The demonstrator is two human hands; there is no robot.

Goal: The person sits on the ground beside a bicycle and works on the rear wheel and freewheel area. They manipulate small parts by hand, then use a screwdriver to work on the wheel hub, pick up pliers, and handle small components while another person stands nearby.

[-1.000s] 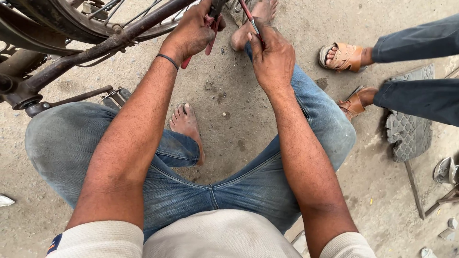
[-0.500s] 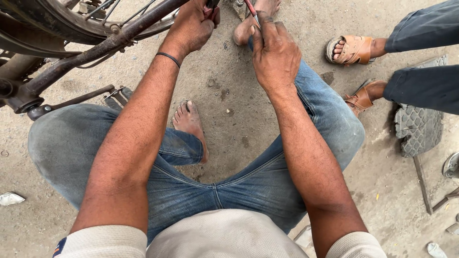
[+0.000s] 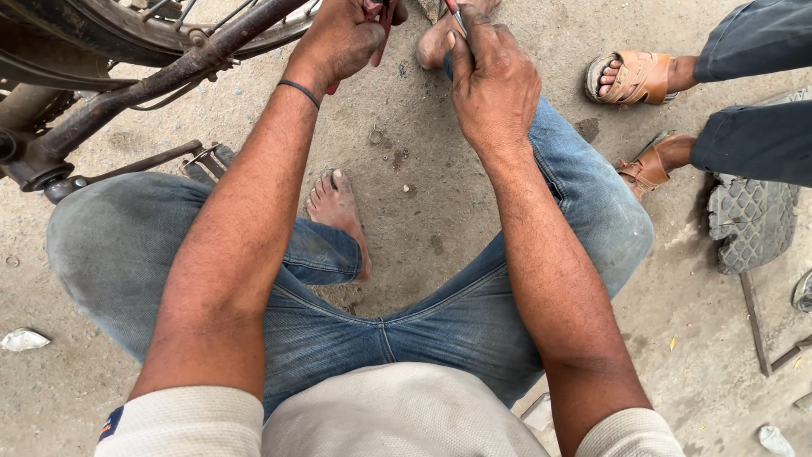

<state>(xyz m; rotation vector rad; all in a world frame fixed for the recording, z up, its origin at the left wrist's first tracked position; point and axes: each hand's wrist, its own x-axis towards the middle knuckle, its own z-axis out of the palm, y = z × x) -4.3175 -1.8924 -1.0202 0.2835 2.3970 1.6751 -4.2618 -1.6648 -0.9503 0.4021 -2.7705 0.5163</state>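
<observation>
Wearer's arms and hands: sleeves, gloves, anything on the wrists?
Both forearms are bare, no gloves. Short off-white sleeves end above the elbows; the left one carries a small blue and orange patch. A thin dark band circles the wrist of the left hand. The right hand wears nothing.

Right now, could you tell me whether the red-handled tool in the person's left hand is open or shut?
Cannot tell. The left hand wraps the red-handled tool, and its working end lies beyond the picture's top edge.
</observation>
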